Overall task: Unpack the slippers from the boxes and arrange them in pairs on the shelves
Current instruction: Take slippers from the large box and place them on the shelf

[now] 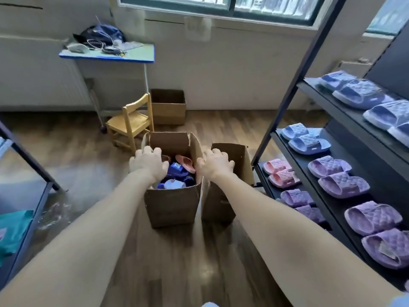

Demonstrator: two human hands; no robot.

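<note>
An open cardboard box [171, 207] stands on the floor ahead of me, holding several slippers, among them a dark blue one [177, 170] and a pink one [186, 162]. My left hand [148, 162] grips the box's left rim. My right hand [215, 162] grips its right rim, beside a second cardboard box [230, 180] whose inside is hidden. On the right, a black shelf unit [345, 209] carries slippers in pairs: blue ones [306, 138], pink ones [280, 171] and purple ones [338, 176].
A small wooden chair [130, 122] and a third cardboard box [169, 107] stand behind the boxes. A blue-edged desk [106, 54] with clutter is against the wall. Another rack's frame [28, 165] is at the left. Wooden floor lies between me and the boxes.
</note>
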